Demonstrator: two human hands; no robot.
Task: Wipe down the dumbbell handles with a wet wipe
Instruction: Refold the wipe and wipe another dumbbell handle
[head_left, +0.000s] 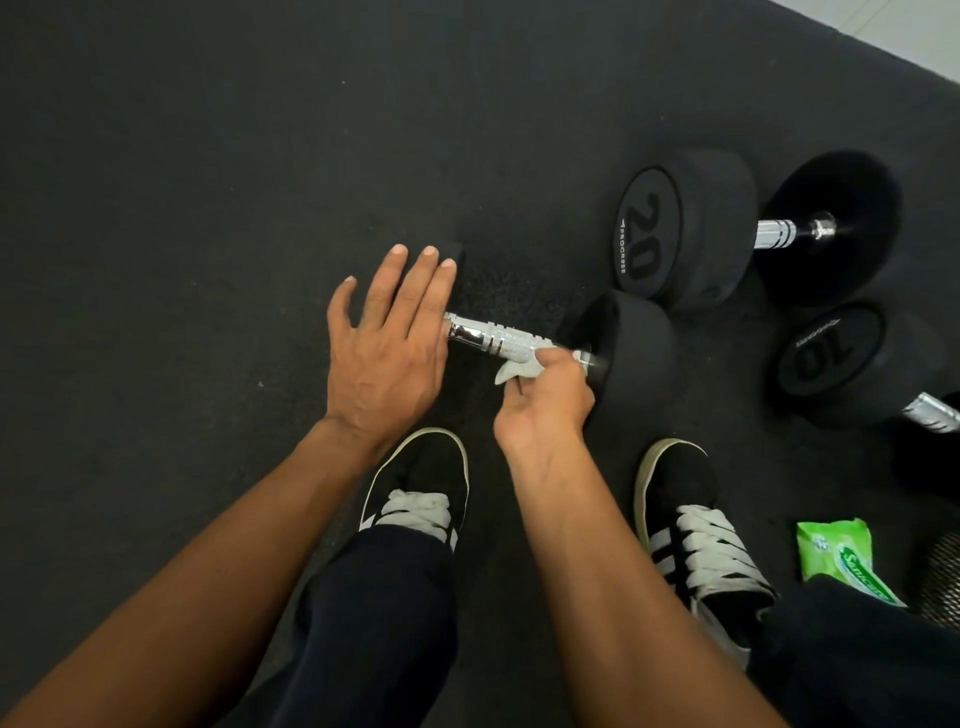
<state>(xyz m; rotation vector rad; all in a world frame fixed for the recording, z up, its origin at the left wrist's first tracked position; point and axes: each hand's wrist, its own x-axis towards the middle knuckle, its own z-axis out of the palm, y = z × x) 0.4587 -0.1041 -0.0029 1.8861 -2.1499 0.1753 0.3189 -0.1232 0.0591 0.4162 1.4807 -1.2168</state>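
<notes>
On the black rubber floor (208, 208) before you lie the nearest dumbbell (631, 345), the 20 dumbbell (691, 228) just beyond it and the 10 dumbbell (841, 358) to its right. A green wipes pack (834, 551) lies by your right shoe (685, 514).

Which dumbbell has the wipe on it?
The dumbbell nearest the shoes: the right hand holds the wipe on its handle. The 20 and 10 lie untouched.

1. Speckled black rubber floor mat (208, 208) fills almost the whole view.
2. Beyond the mat's far right edge lies a strip of pale floor (904, 26).
3. Light on the mat is soft and even.
</notes>
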